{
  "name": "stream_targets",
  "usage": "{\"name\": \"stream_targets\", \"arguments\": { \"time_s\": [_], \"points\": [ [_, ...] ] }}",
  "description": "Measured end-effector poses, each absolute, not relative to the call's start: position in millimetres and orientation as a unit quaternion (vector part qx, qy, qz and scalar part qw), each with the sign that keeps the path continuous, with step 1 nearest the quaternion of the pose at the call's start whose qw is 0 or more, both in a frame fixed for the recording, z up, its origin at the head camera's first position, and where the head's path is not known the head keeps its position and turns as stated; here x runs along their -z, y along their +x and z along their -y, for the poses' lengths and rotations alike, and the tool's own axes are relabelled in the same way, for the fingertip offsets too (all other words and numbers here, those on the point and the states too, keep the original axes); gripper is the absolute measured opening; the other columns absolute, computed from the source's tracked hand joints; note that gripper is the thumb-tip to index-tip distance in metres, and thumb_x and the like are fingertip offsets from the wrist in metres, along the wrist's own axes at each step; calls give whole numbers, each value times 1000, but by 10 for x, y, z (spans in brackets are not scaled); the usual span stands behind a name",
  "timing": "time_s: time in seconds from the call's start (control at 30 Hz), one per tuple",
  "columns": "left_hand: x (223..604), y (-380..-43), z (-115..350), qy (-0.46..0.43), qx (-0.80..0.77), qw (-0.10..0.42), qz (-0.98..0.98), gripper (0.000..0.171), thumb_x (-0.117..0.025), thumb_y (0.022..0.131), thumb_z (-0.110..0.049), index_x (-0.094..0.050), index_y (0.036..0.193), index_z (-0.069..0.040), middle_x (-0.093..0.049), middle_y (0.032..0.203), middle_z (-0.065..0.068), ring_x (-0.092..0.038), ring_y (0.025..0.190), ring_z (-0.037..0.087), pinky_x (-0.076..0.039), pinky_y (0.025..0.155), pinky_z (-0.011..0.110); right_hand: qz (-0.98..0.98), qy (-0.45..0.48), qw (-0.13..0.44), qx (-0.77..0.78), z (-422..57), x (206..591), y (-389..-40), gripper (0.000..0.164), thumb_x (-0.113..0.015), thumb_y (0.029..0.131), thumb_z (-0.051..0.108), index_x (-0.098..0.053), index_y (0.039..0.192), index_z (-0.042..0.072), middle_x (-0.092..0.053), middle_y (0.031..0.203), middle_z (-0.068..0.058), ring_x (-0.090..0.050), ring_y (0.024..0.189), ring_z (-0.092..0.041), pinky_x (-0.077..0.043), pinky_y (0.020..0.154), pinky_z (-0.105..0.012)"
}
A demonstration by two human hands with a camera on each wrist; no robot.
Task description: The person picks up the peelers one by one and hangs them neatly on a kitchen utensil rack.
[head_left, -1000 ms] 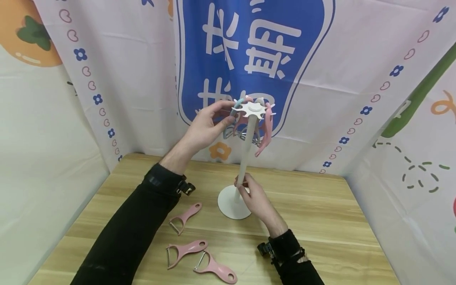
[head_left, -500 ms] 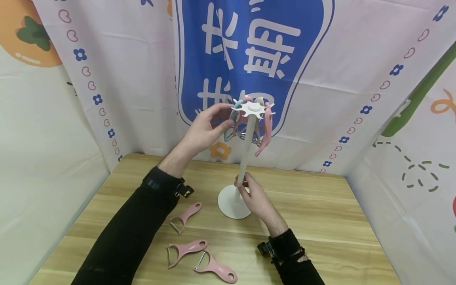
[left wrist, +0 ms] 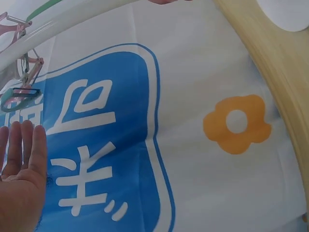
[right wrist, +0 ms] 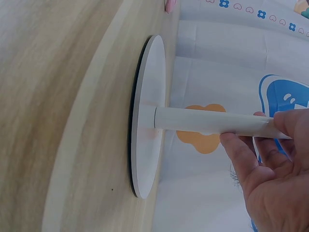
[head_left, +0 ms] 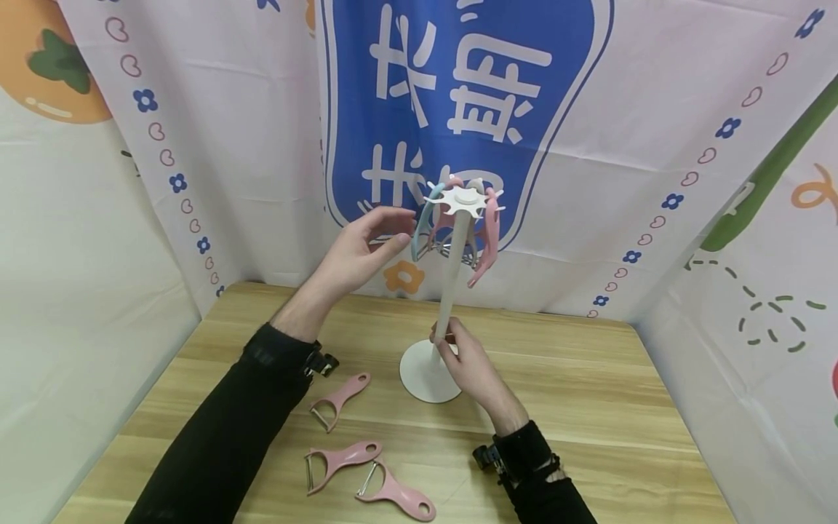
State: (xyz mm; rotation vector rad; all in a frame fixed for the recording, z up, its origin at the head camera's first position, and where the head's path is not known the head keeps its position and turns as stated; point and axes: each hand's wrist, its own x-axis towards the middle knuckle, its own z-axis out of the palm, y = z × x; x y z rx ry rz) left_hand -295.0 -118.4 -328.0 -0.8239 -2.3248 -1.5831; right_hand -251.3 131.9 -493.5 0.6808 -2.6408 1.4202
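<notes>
A white stand (head_left: 453, 276) with a round base and a notched top disc rises from the table. My right hand (head_left: 473, 364) grips its pole low down; in the right wrist view the fingers and thumb wrap the pole (right wrist: 207, 120). Several peelers hang around the disc, among them a blue peeler (head_left: 424, 222) on the left and a pink peeler (head_left: 489, 236) on the right. My left hand (head_left: 356, 251) is just left of the blue peeler, fingers relaxed and holding nothing. In the left wrist view a gap shows between its fingertips and the blue-green peeler (left wrist: 19, 99).
Three pink peelers lie on the wooden table (head_left: 576, 407) left of the base: one upper peeler (head_left: 342, 400), one middle peeler (head_left: 343, 460) and one lower peeler (head_left: 399, 496). A printed curtain (head_left: 262, 160) stands behind the table and along both sides.
My left hand has let go of the blue peeler, which stays hanging on the disc, and has drawn back left and slightly down. The right hand keeps its hold on the pole.
</notes>
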Motion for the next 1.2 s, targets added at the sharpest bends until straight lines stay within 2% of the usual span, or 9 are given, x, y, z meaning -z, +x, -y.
{"name": "stream_targets", "arguments": {
  "time_s": [0.23, 0.53, 0.7, 1.0, 1.2],
  "points": [
    [3402, -2858, 1303, -283, 515, 103, 802, 46, -65, 102, -39, -58, 143, -20, -62, 136, -4, -57, 126, 12, -50, 106, 38, 861, 217, 34, -458, -1315, 4937, -2515, 16, -53, 109, 18, -55, 125, 17, -65, 115, 1, -63, 116, -17, -53, 100, -40],
    [3587, -2719, 1435, -267, 449, 103, 847, 44, -63, 102, -41, -59, 142, -24, -62, 136, -5, -60, 121, 12, -54, 102, 36, 861, 215, 26, -460, -1313, 4928, -2506, 18, -52, 109, 18, -54, 127, 16, -66, 116, 0, -63, 117, -19, -53, 101, -42],
    [3686, -2652, 1475, -271, 429, 96, 856, 42, -64, 103, -34, -58, 143, -23, -61, 136, -4, -61, 121, 13, -53, 102, 35, 860, 211, 22, -465, -1315, 4926, -2510, 18, -51, 109, 18, -55, 126, 15, -66, 116, -1, -63, 117, -19, -52, 102, -44],
    [3859, -2526, 1514, -279, 382, 83, 877, 45, -67, 101, -34, -58, 142, -17, -63, 135, 2, -63, 118, 20, -53, 103, 44, 857, 212, 17, -470, -1314, 4937, -2515, 27, -50, 110, 19, -54, 132, 4, -65, 117, -1, -64, 116, -20, -53, 101, -45],
    [3964, -2466, 1528, -261, 352, 65, 897, 45, -68, 100, -38, -59, 141, -20, -63, 135, -1, -62, 120, 21, -54, 100, 43, 856, 213, 19, -471, -1317, 4941, -2516, 23, -50, 110, 18, -55, 130, 9, -65, 117, 0, -64, 116, -19, -53, 102, -45]
  ]
}}
